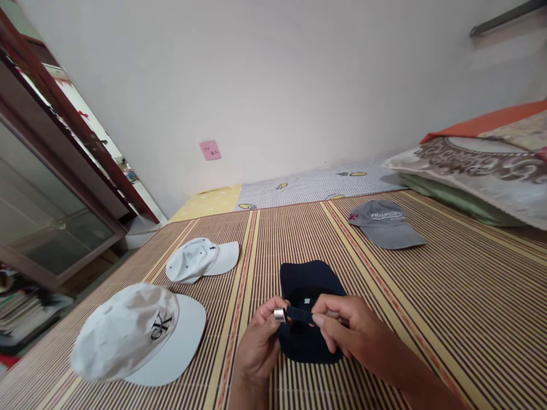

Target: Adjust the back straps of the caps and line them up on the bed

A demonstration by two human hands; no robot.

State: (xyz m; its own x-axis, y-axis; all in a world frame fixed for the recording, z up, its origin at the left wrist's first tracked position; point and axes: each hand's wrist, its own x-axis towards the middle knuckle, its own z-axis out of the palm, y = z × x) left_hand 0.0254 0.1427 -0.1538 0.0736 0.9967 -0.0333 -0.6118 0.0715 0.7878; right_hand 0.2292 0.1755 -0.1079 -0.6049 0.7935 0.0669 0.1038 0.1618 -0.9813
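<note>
Four caps: two white (pixel 128 333) (pixel 192 261), one gray (pixel 387 223), one navy (pixel 311 276), its strap (pixel 301 314) pinched by both the left hand (pixel 260 341) and right hand (pixel 350 327). They lie on a striped mat (pixel 273 239) (pink note (pixel 209 150) on the wall (pixel 290 85)).

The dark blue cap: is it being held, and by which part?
Yes, the dark blue cap is held by its back strap, between the left hand and right hand.

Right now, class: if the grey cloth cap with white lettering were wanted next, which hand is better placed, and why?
Probably the right hand: the grey cap lies beyond it to the right. It would first need to release the dark-blue fabric strap.
</note>
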